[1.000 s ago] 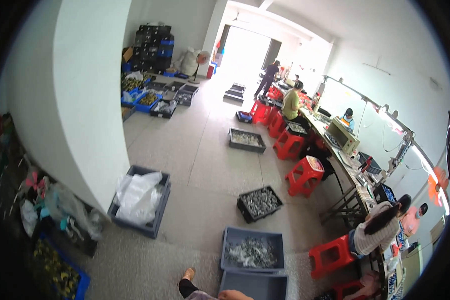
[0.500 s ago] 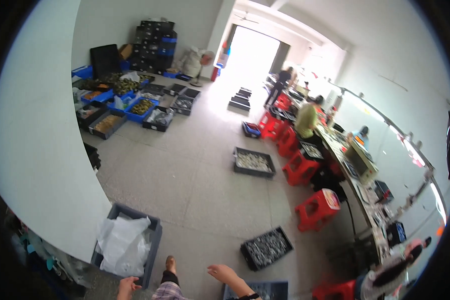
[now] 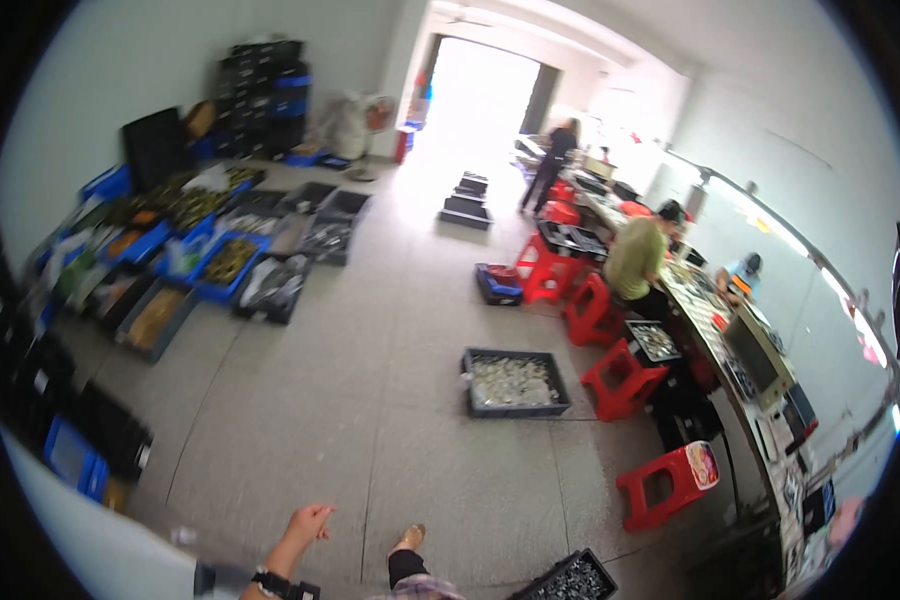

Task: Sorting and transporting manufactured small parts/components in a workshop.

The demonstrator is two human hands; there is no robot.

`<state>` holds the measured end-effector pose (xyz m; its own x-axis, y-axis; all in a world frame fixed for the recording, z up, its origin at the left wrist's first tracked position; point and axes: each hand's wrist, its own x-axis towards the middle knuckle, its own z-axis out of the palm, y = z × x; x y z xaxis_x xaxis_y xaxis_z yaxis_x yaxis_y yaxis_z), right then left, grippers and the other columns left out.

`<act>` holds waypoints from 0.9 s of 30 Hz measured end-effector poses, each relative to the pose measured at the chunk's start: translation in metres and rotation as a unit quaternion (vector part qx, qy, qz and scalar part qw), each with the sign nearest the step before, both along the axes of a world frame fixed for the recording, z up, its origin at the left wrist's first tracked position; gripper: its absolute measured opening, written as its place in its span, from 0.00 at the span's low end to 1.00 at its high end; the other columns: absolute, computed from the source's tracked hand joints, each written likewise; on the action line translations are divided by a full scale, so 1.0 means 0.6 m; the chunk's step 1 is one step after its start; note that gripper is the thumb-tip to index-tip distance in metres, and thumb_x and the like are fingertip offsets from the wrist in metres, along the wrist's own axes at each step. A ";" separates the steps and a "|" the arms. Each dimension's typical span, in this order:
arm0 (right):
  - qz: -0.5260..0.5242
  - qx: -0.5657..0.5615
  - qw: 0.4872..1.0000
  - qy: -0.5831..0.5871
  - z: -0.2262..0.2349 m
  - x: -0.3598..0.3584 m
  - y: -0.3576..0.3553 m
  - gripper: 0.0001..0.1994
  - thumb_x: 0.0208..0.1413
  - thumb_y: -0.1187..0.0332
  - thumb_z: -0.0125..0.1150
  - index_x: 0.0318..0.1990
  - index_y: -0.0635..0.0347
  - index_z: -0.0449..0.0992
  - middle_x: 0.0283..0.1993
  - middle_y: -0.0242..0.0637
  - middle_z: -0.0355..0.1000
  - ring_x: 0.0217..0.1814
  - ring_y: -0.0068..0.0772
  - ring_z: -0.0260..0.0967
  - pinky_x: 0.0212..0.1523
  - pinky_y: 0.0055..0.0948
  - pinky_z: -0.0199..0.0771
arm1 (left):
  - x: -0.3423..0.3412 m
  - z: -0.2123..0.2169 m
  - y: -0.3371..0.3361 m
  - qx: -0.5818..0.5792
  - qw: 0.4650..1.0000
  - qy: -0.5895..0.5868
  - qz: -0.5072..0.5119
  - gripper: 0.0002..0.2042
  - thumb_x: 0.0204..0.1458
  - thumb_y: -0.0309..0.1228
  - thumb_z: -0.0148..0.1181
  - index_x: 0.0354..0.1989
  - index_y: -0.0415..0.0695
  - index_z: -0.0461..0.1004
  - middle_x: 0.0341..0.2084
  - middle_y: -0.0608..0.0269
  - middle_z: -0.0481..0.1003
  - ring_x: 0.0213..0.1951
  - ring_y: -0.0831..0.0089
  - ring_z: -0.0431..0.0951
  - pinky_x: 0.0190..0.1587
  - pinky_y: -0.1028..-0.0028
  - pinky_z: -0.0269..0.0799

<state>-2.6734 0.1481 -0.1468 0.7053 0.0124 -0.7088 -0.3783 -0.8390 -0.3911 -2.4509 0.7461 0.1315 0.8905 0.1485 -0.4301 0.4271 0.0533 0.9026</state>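
My left hand swings out low in the head view, its fingers loosely bent and apart with nothing in them. A dark watch or band circles that wrist. The hand touches nothing; floor lies beneath it, and my shoe shows just to its right, under a dark trouser leg. My right hand is out of view. At the lower edge, right of my foot, a black crate of small dark and silvery parts is partly cut off. Farther ahead on the floor stands a grey crate of pale parts.
Red stools line a long workbench on the right, where people work. Blue and black crates crowd the left side, before a tall crate stack. More crates lie toward the bright doorway. A white panel fills the lower left.
I have moved forward, so the crates ahead look nearer. The crate with white plastic has left view. My left hand has swung forward; my right hand has dropped out of view.
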 end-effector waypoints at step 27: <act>-0.489 0.190 0.842 0.124 0.279 2.049 0.422 0.11 0.47 0.63 0.54 0.30 0.62 0.73 0.31 0.44 0.71 0.32 0.44 0.67 0.33 0.38 0.68 | 1.708 -0.226 0.350 0.019 0.965 0.210 0.155 0.10 0.51 0.30 0.44 0.38 0.38 0.67 0.20 0.57 0.71 0.20 0.71 0.73 0.23 0.73 0.71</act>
